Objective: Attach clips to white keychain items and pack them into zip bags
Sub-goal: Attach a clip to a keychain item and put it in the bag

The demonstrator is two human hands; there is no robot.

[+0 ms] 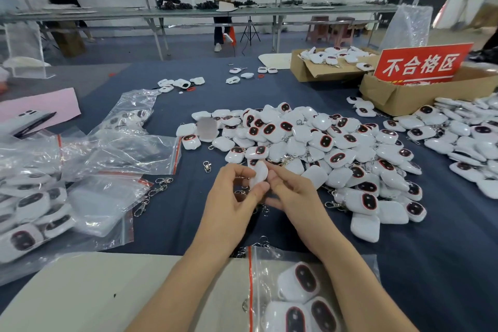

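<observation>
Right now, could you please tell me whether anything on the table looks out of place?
Only a minor thing: one clip lies alone on the blue cloth, left of the pile, apart from the other loose clips beside the zip bags. Nothing looks damaged.

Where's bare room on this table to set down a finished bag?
Bare blue cloth lies near right, between the keychain pile and the filled zip bag. The beige board near left is mostly bare. Crowded: bags heaped left, clips beside them.
</observation>
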